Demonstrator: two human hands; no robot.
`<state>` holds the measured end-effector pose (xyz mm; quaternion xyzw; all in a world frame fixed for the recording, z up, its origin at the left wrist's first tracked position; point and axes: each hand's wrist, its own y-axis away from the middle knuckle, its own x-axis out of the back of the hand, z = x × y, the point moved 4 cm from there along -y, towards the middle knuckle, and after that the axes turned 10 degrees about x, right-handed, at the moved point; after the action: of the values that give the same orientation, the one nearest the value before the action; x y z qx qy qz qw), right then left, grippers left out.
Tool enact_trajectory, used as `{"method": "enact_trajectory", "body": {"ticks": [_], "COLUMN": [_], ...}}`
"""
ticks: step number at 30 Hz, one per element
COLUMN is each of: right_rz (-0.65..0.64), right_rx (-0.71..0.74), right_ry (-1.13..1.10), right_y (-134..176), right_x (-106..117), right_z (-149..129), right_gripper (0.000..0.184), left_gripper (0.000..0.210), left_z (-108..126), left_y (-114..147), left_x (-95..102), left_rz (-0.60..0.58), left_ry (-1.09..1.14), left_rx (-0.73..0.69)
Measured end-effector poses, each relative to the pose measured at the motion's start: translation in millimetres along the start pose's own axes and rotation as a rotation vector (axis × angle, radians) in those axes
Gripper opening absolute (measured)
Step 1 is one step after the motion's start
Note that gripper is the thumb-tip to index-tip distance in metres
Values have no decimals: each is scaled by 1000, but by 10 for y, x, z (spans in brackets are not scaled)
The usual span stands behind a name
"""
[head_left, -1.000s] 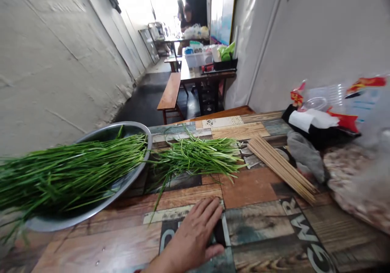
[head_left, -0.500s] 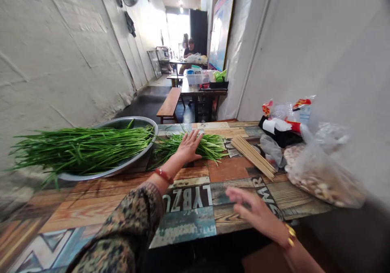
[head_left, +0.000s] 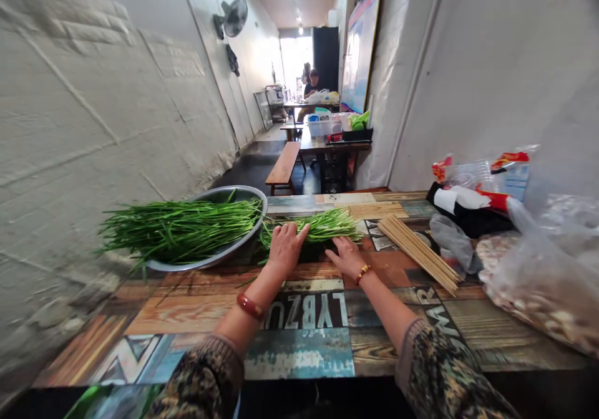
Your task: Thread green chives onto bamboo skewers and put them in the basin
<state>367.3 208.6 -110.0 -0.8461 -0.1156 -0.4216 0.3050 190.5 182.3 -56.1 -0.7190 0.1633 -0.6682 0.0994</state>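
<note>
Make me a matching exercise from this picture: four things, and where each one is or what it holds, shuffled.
1. metal bowl
2. wooden sticks
3. fan
4. right hand

A. mounted on the left wall
B. at the near side of the smaller green bunch
C. heaped with long green stalks
D. lying slantwise on the table

Pairs: 1-C, 2-D, 3-A, 4-B

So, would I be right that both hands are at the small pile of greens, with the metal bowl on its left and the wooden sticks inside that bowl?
Not quite: the wooden sticks lie on the table, right of the small pile of greens, not inside the metal bowl, as the head view shows; the rest stands.
</note>
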Motion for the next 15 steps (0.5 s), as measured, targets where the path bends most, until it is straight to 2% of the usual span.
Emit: {"method": "enact_trajectory", "body": {"ticks": [4,7,12,15], "right_rz": [80,187,340,297], "right_rx": [39,17,-150,-79], "right_ry": [-139,-225,-113,-19], "right_y": [197,385,669,818], "right_x": [48,265,655,740], "right_z": [7,124,387,343], "right_gripper": [22,24,28,34], "left_gripper": [66,75,70,61], "left_z": [-4,155,394,374], "left_y": [240,365,482,585], "left_x": [-79,-128,-121,13], "left_rz": [-35,-50,-74,-58], "left_ry": [46,126,161,184], "left_rx": [41,47,17,-17]}}
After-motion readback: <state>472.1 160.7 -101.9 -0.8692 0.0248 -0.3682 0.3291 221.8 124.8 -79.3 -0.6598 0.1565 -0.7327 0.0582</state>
